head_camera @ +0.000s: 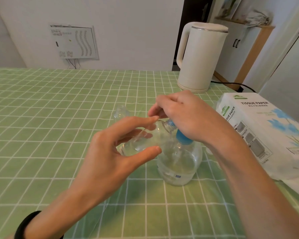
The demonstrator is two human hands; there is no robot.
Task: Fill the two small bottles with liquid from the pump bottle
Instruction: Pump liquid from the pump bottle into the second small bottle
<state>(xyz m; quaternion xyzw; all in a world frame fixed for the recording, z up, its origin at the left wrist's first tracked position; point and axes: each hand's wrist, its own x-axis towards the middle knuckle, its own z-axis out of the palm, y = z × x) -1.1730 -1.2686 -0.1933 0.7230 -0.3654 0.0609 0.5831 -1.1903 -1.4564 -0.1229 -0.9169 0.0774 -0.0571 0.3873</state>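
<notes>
Desk [41, 118], green check cloth. Tissue pack [259, 131] on the right edge; kettle [200, 57] far right, cord trailing behind it.

Pump bottle [179, 163] stands near centre-right, clear with a blue collar, liquid low in it. My right hand [185, 116] sits on top of it, fingers curled round the pump head; I can't tell whether I'm pressing. My left hand [109, 152] holds the small bottle [140, 140] between thumb and curved fingers, tipped on its side, neck up against the spout under my right hand. Spare bottle [121, 112] stands on the desk just beyond my left fingers, untouched, looks unfilled.

Risks: the spout and the bottle's neck are hidden by my right hand, so I'm aiming half blind. A small misalignment would send liquid onto the cloth. The small bottle lies nearly flat, so what goes in could run back out. A hard press could tip or slide the pump bottle, since no hand holds its body. My left fingers are close to the spare bottle and could knock it over.

Writing: "TISSUE PAPER" twice on the pack; smaller print unreadable. Pump bottle's label is too small to read.
</notes>
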